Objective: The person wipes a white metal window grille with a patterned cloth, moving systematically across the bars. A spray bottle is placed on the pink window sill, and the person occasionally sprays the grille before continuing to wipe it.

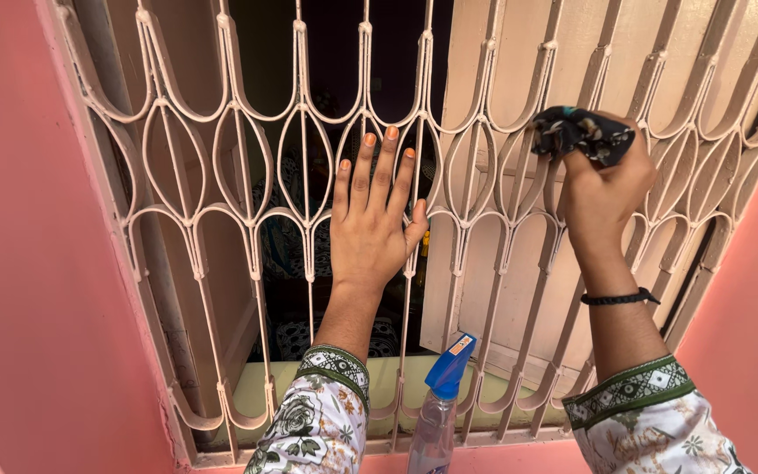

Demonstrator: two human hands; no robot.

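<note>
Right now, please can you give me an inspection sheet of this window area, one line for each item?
Surface: pale metal window grille with curved bars, set in a pink wall; green sill behind the bars.
Job's things: dark patterned cloth, bunched against the grille at upper right.
Clutter: spray bottle with blue trigger head, upright at the base of the grille, untouched.
Grippers: left hand flat and open on the bars; right hand closed round the cloth, black band on that wrist.
Cables: nothing seen.
Surroundings: pale shutter partly open behind the bars; room beyond too dark to tell.
</note>
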